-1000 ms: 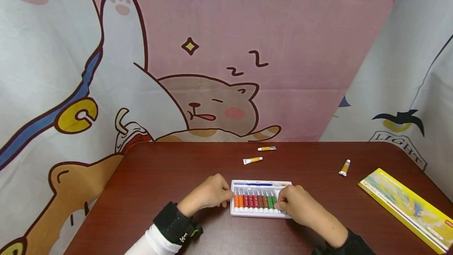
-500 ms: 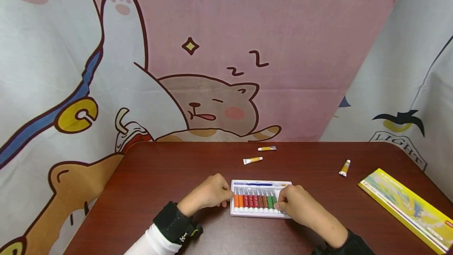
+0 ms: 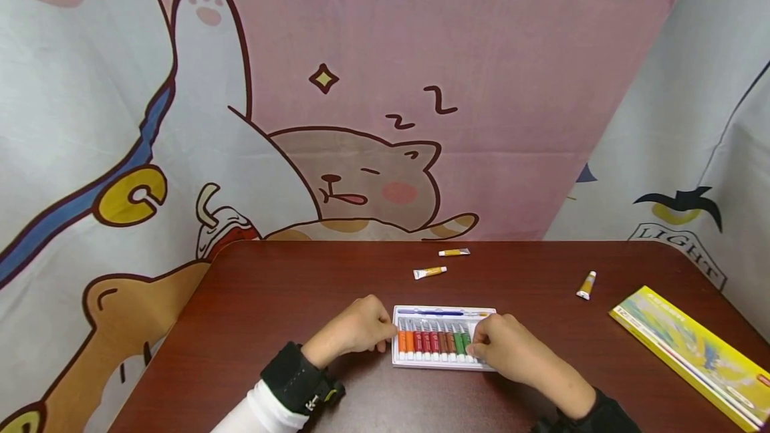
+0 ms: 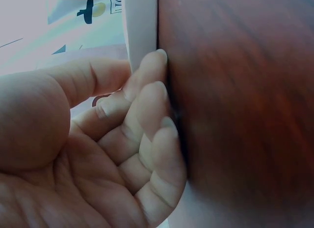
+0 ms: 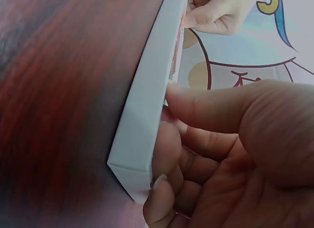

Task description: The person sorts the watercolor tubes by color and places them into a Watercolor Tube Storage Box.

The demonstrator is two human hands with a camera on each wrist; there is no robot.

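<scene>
A white plastic tray (image 3: pixel 443 365) of paint tubes lies on the table in the head view. Orange, red, brown and green tubes (image 3: pixel 426 343) stand in a row in it, below a blue-handled paintbrush (image 3: pixel 430 313). My left hand (image 3: pixel 359 326) grips the tray's left edge; in the left wrist view the thumb (image 4: pixel 105 80) and curled fingers meet at its end. My right hand (image 3: pixel 508 349) grips the right end, its thumb (image 5: pixel 206 107) over the rim and fingers curled against the corner. It covers the tubes at that end.
Two yellow-labelled paint tubes lie behind the tray: one tube (image 3: pixel 430 273) nearer, one tube (image 3: pixel 454 252) farther back. Another tube (image 3: pixel 586 284) lies to the right. A yellow box (image 3: pixel 698 356) rests at the table's right edge. A cartoon-printed cloth (image 3: pixel 511 85) hangs behind the table.
</scene>
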